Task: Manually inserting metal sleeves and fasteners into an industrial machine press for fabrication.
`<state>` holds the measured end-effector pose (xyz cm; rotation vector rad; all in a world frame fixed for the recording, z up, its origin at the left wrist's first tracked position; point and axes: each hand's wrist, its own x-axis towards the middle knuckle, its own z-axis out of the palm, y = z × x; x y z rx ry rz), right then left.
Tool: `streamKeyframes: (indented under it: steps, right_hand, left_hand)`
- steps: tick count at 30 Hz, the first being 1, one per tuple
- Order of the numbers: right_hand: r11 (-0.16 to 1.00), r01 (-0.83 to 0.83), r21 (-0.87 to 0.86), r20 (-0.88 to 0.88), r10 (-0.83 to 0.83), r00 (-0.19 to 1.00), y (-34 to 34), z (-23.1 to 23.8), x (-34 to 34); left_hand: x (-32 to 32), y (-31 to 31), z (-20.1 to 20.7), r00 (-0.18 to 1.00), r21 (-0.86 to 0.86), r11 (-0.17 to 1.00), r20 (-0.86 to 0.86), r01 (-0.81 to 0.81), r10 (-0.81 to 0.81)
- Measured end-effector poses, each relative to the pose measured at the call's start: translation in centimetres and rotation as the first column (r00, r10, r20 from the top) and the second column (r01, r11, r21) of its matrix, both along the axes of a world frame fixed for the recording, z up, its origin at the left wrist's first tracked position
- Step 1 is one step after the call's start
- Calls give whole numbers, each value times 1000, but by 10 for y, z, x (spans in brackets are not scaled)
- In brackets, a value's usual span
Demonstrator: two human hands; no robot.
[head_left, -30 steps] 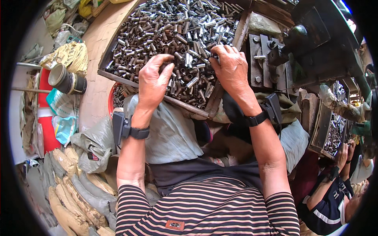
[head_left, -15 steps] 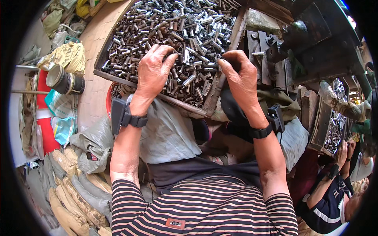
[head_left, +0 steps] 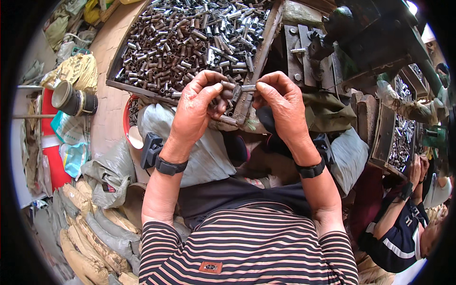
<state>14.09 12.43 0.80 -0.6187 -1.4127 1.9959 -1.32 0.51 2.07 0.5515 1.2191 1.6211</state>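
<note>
A shallow tray (head_left: pixel 267 45) full of short metal tubes (head_left: pixel 166 54), some brown and some shiny, lies in front of me. Over its near right corner, my left hand (head_left: pixel 194 109) is closed, with a brown metal tube (head_left: pixel 228 86) pinched between thumb and forefinger. Its lower fingers are curled, and what else they may hold is hard to make out. My right hand (head_left: pixel 283 105) pinches a shiny metal tube (head_left: pixel 248 88) by one end. The two tubes point toward each other, their near ends close together; I cannot tell whether they touch.
To the right of the tray stands a dark machine (head_left: pixel 365 45) with a bolted metal plate (head_left: pixel 304 57). Farther right, a co-worker (head_left: pixel 394 232) sits by another tray of tubes (head_left: pixel 401 135). Stacked sacks (head_left: pixel 90 232) and a grey plastic bag (head_left: pixel 107 178) lie at my left.
Both hands have come back from the pile toward the tray's near corner and closer together. The tubes now show plainly between the fingertips. The whole view has shifted slightly.
</note>
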Motion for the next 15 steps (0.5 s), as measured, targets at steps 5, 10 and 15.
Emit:
streamKeyframes:
  steps: [5,10,15]
  right_hand:
    - [999,21,-40,-13,-21,1000,-3,2,8]
    - [988,23,-155,-82,-36,996,-5,-2,13]
    - [981,-39,-190,-86,23,996,-4,-6,18]
  left_hand:
    - [17,4,1,1000,32,999,27,16,-17]
    - [24,6,-5,996,64,997,90,-30,25]
    - [31,5,-6,993,76,996,113,-42,33]
